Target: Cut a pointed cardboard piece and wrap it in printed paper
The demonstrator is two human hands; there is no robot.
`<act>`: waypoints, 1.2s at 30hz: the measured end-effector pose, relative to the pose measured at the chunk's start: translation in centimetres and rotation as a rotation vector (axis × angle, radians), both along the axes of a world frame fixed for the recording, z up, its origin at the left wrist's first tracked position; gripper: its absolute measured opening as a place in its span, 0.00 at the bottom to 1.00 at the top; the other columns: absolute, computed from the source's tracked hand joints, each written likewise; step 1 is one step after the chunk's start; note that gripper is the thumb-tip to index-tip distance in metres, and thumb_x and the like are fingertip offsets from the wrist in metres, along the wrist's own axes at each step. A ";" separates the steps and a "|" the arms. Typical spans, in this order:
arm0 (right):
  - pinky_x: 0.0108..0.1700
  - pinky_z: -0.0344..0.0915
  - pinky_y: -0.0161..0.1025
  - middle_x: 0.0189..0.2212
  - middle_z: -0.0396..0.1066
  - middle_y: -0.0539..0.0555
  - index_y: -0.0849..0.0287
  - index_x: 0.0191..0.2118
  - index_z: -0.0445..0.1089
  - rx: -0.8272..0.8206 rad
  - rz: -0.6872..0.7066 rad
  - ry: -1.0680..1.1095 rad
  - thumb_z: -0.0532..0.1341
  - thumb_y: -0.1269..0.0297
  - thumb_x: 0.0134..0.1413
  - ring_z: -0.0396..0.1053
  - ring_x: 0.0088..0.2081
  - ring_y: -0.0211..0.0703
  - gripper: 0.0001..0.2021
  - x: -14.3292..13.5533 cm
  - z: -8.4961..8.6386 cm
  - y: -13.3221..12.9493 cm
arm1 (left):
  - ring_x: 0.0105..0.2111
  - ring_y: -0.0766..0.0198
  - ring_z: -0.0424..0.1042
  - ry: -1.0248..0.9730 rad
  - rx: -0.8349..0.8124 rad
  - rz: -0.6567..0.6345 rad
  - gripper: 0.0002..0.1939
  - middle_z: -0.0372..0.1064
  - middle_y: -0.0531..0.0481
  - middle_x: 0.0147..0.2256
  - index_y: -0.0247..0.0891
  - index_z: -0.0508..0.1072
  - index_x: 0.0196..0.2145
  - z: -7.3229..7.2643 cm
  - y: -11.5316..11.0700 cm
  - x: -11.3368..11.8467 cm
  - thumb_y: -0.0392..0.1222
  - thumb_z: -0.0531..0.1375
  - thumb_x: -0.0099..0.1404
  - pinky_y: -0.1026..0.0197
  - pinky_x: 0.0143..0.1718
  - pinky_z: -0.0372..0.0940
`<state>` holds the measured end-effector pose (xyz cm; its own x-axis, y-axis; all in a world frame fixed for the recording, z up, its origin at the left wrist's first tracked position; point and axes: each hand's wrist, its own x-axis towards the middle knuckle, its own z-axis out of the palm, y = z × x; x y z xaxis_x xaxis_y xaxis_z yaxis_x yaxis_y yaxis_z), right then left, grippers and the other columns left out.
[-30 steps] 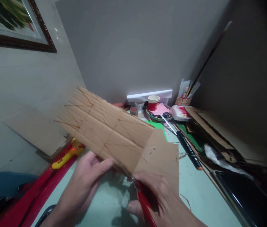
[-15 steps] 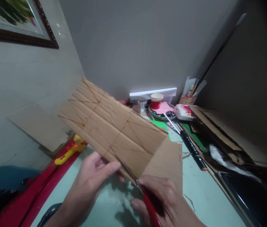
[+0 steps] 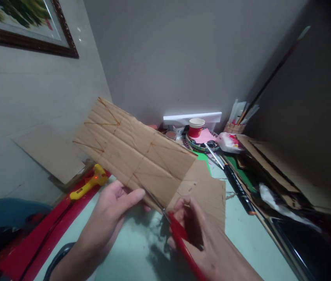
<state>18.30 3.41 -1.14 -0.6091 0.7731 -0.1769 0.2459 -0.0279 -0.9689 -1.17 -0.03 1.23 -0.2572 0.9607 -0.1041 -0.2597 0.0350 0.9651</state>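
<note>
A corrugated cardboard piece with orange-brown drawn lines is held up at a tilt above the table. My left hand grips its lower edge, thumb on the front face and fingers behind. In my right hand is a pair of red-handled scissors, the fingers closed about the handles. The scissor blades lie at the lower right edge of the cardboard, along a drawn line, their tips near my left thumb. A second cardboard piece lies on the table behind my right hand.
A yellow glue gun with a lit red light lies on the red strip at left. A red paper cup, black-handled brush, plastic-wrapped packet and stacked cardboard crowd the back and right of the pale table.
The held cardboard has shifted slightly left and its right end has risen. My right hand has opened its grip somewhat on the scissor handles and moved up with them.
</note>
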 end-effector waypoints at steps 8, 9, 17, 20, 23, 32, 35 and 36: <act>0.28 0.50 0.35 0.24 0.57 0.47 0.58 0.28 0.61 0.087 0.200 -0.079 0.59 0.44 0.55 0.55 0.28 0.38 0.20 0.4 0.4 0.5 | 0.24 0.63 0.71 -0.053 0.056 0.043 0.09 0.75 0.49 0.24 0.33 0.77 0.26 0.5 0.1 0.1 0.39 0.64 0.63 0.64 0.24 0.72; 0.28 0.52 0.35 0.24 0.58 0.47 0.58 0.29 0.62 0.099 0.187 -0.084 0.60 0.43 0.54 0.57 0.29 0.39 0.21 0.3 0.5 0.5 | 0.23 0.62 0.71 -0.054 0.063 0.044 0.10 0.74 0.48 0.23 0.33 0.77 0.25 0.5 0.1 0.2 0.40 0.64 0.62 0.63 0.23 0.71; 0.31 0.61 0.35 0.23 0.65 0.50 0.58 0.34 0.70 0.215 0.121 -0.156 0.64 0.38 0.50 0.62 0.30 0.43 0.24 -0.3 0.8 -0.1 | 0.20 0.64 0.71 -0.065 0.074 -0.013 0.12 0.73 0.50 0.21 0.34 0.77 0.24 0.0 -0.3 0.4 0.41 0.63 0.64 0.64 0.19 0.71; 0.29 0.59 0.35 0.23 0.65 0.50 0.58 0.33 0.69 0.194 0.141 -0.151 0.63 0.38 0.50 0.62 0.29 0.42 0.24 0.0 0.9 -0.2 | 0.21 0.63 0.71 -0.056 0.078 -0.030 0.12 0.73 0.50 0.21 0.35 0.77 0.25 0.0 -0.4 0.6 0.42 0.62 0.64 0.65 0.20 0.71; 0.27 0.54 0.35 0.24 0.63 0.50 0.57 0.30 0.64 0.141 0.218 -0.131 0.59 0.38 0.53 0.59 0.27 0.41 0.24 0.2 1.1 -0.1 | 0.22 0.63 0.71 -0.050 0.073 -0.041 0.12 0.73 0.50 0.21 0.35 0.77 0.26 0.0 -0.4 0.7 0.43 0.62 0.64 0.64 0.21 0.71; 0.28 0.51 0.35 0.22 0.57 0.46 0.56 0.27 0.58 0.216 0.240 -0.111 0.56 0.51 0.58 0.56 0.25 0.38 0.15 0.1 0.0 -0.4 | 0.23 0.60 0.74 -0.012 0.046 -0.017 0.14 0.75 0.48 0.22 0.34 0.77 0.25 -0.2 -0.7 0.6 0.48 0.65 0.62 0.62 0.24 0.71; 0.27 0.48 0.34 0.21 0.53 0.45 0.56 0.27 0.56 0.247 0.210 -0.115 0.57 0.52 0.59 0.52 0.23 0.36 0.16 0.1 -0.7 -0.8 | 0.24 0.57 0.75 -0.030 0.042 0.007 0.14 0.75 0.47 0.22 0.34 0.77 0.27 -0.1 -0.6 0.6 0.50 0.66 0.59 0.60 0.25 0.71; 0.27 0.47 0.34 0.21 0.52 0.45 0.56 0.27 0.56 0.258 0.198 -0.118 0.58 0.52 0.59 0.51 0.23 0.36 0.17 0.0 -0.9 -0.9 | 0.25 0.56 0.76 -0.040 0.043 0.023 0.15 0.76 0.47 0.22 0.34 0.78 0.28 -0.1 -0.5 0.6 0.51 0.67 0.58 0.60 0.26 0.71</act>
